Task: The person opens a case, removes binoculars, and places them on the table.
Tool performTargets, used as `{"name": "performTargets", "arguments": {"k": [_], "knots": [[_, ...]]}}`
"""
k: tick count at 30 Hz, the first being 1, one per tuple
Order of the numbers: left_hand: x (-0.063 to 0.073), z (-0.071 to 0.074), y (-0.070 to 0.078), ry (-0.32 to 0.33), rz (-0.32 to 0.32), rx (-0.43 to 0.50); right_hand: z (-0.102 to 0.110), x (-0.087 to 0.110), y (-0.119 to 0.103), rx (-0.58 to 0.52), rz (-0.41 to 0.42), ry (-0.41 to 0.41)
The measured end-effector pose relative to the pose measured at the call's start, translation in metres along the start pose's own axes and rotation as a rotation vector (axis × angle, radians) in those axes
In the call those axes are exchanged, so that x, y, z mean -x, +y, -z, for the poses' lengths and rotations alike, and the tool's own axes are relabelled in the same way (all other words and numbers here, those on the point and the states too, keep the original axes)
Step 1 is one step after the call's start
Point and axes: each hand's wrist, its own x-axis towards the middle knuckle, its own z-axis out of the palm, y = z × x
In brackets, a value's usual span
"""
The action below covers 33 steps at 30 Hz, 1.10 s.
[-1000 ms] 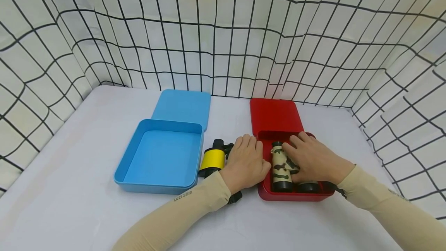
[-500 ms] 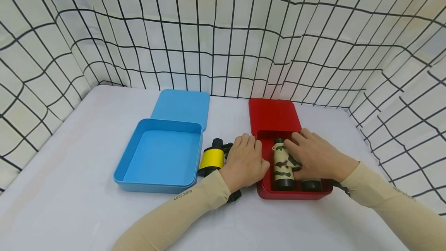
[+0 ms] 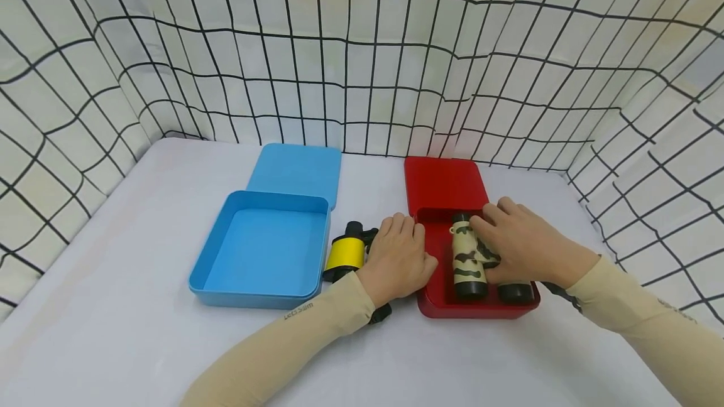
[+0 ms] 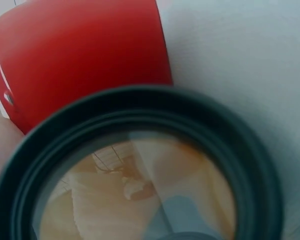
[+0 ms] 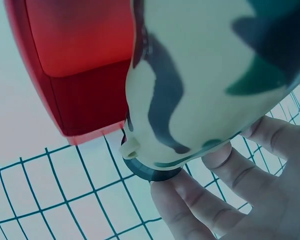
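Note:
My right hand (image 3: 526, 240) grips a pair of beige, green and brown camouflage binoculars (image 3: 466, 256) from above, over the right part of the red box (image 3: 481, 311). In the right wrist view several fingers (image 5: 225, 160) lie along the camouflage barrel (image 5: 205, 75). My left hand (image 3: 398, 259) lies over the right side of yellow and black binoculars (image 3: 346, 252), with its thumb at the red box's left rim. The left wrist view shows a black-rimmed lens (image 4: 140, 92) beside the red wall (image 4: 85, 55). The left fingers' undersides are hidden, so I cannot tell what they hold.
A light blue box (image 3: 260, 256) with its lid folded back stands left of the yellow binoculars. The red box's lid (image 3: 445, 182) also lies back. White cloth covers the table (image 3: 141, 331). Black wire grid (image 3: 347, 43) rises behind and at both sides.
The camouflage binoculars have shifted up and right within the red box's outline, together with my right hand. My left hand, the yellow binoculars and both boxes stay almost where they were.

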Motion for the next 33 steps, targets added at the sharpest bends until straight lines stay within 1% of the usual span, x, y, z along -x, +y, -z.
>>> {"name": "performTargets", "arguments": {"k": [7, 13, 24, 33], "knots": [[-0.002, -0.001, 0.001, -0.012, -0.002, 0.011, 0.004, 0.005, 0.006, 0.006, -0.004, 0.008], [-0.003, -0.002, 0.0, -0.002, -0.023, -0.011, 0.009, 0.011, 0.012, 0.015, -0.036, 0.008], [-0.004, -0.001, -0.001, -0.017, -0.012, -0.002, 0.017, 0.02, 0.021, 0.029, -0.051, 0.002], [-0.003, -0.001, -0.001, -0.012, -0.02, 0.005, 0.018, 0.029, 0.032, 0.039, -0.06, 0.034]]}}
